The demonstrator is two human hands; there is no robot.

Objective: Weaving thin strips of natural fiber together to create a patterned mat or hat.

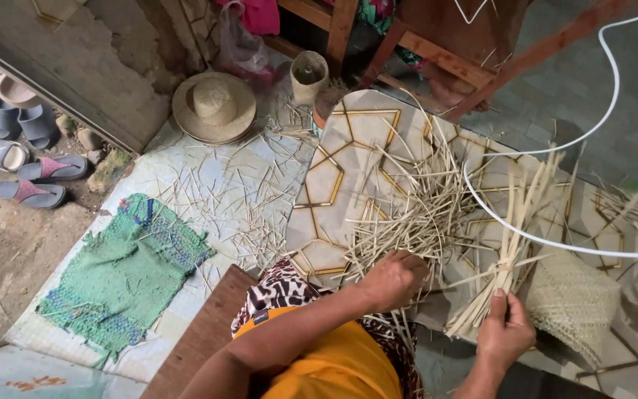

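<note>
Right hand (506, 330) grip pinches straw bundle (507, 258); left hand (395, 279) rests on loose straw (415, 214).

One straw hat (213, 106), one green mat (123, 272), two hands — five sandals.

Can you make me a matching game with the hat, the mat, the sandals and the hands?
Things:
1. straw hat
2. green mat
3. sandals
4. left hand
5. right hand

Places or states:
A. on the bare ground at the far left
B. grip closed on a bundle of strips
C. flat on the floor, frayed edges
D. by the wall, near a small woven basket
E. resting on the pile of loose strips

Pairs: 1-D, 2-C, 3-A, 4-E, 5-B
</note>
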